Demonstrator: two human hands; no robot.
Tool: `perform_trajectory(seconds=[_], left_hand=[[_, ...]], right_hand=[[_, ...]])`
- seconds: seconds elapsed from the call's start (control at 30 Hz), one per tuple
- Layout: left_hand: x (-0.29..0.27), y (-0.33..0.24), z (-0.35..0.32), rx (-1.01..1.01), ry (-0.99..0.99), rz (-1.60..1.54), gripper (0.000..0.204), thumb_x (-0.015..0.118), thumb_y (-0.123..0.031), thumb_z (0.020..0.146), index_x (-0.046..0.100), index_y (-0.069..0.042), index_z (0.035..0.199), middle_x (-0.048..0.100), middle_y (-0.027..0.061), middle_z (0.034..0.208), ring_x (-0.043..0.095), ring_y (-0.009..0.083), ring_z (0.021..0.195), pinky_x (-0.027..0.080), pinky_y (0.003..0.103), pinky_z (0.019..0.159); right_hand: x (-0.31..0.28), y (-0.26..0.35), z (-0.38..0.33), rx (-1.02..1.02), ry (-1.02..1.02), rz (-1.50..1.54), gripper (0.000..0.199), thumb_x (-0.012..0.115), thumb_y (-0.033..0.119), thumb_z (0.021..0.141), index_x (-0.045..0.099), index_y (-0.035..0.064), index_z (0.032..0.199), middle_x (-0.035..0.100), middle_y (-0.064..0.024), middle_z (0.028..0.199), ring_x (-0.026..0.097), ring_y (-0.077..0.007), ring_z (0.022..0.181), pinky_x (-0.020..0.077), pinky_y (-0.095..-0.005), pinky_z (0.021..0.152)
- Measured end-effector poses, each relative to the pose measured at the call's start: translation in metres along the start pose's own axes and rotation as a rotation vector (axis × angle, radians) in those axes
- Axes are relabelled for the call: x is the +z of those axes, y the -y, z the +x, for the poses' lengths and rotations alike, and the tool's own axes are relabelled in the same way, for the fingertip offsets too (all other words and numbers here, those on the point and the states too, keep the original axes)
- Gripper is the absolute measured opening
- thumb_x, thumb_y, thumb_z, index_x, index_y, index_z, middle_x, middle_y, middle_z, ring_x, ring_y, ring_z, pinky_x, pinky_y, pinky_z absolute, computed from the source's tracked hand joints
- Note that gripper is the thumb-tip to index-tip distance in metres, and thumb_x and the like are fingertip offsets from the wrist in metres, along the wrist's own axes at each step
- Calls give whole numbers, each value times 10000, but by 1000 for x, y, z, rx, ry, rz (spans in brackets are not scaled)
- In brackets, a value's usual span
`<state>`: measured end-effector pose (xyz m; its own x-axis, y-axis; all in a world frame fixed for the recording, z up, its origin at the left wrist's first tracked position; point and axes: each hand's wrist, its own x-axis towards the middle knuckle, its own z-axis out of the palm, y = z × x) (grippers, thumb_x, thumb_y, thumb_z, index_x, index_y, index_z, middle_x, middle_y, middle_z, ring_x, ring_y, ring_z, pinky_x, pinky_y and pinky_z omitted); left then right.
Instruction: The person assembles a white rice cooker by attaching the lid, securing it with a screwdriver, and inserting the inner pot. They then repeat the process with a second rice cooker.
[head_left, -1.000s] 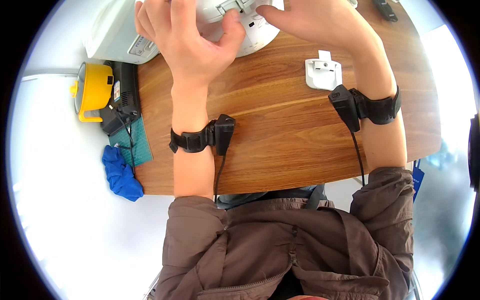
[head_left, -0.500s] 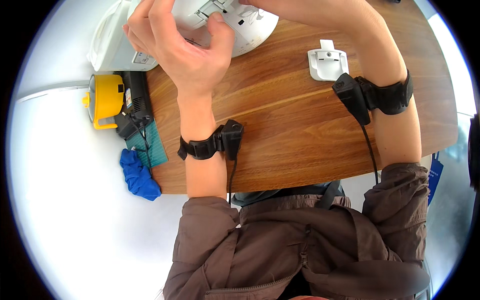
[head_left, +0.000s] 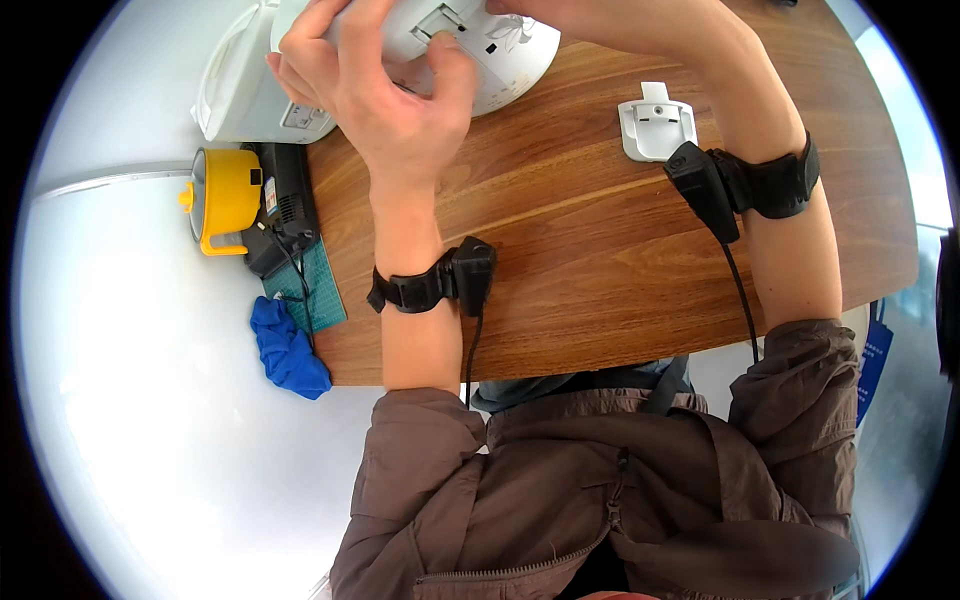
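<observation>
A rounded white appliance (head_left: 515, 75) with a grey floral pattern stands at the top of the view, partly cut off. My left hand (head_left: 400, 105) grips its near left side, fingers bent over it. The left thumb presses beside a rectangular recess (head_left: 437, 22) in the shell. Only the edge of my right hand (head_left: 530, 8) shows at the top border, beside the appliance; its fingers are mostly out of view. A small white plastic cover (head_left: 645, 145) with a tab lies on the table near my right forearm.
Behind my left hand stands another white appliance (head_left: 235, 95). On the left are a yellow pot (head_left: 230, 190), a black device (head_left: 290, 215) with a cable, a green cutting mat (head_left: 325, 285) and a blue cloth (head_left: 288, 350). The wooden table (head_left: 580, 260) has a curved edge.
The whole view has shifted slightly, so things on the left appear farther right. My left thumb stays by the recess, and the white cover lies where it was.
</observation>
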<state>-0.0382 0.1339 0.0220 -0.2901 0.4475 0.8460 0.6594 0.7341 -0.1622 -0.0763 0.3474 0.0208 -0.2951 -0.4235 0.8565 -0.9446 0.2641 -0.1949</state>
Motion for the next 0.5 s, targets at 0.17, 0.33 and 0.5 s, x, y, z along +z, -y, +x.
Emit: perform_trajectory(seconds=[0.17,0.33,0.5], left_hand=[[1,8,-2,21,3,-22,511,632,-40,703,636,-12,1213,584,174,1228,478,391,1190,365,506,1069],[1,-1,2,-50,-2,-46,504,632,-40,714,637,-15,1217,580,183,1235,478,395,1194,367,501,1073],[-4,0,4,-30,45,32,572,650,-65,737,593,24,1299,552,219,1315,474,412,1219,360,517,1088]], right_hand=[[5,-9,2,-16,11,-35,599,694,-80,756,608,39,1336,550,-196,1436,492,-376,1380,461,-437,1127],[0,-1,2,33,47,-12,604,683,-86,760,599,37,1345,532,-202,1456,486,-380,1386,457,-441,1135],[-3,2,4,119,76,-37,674,672,-52,776,543,49,1429,484,-220,1507,501,-398,1372,461,-436,1129]])
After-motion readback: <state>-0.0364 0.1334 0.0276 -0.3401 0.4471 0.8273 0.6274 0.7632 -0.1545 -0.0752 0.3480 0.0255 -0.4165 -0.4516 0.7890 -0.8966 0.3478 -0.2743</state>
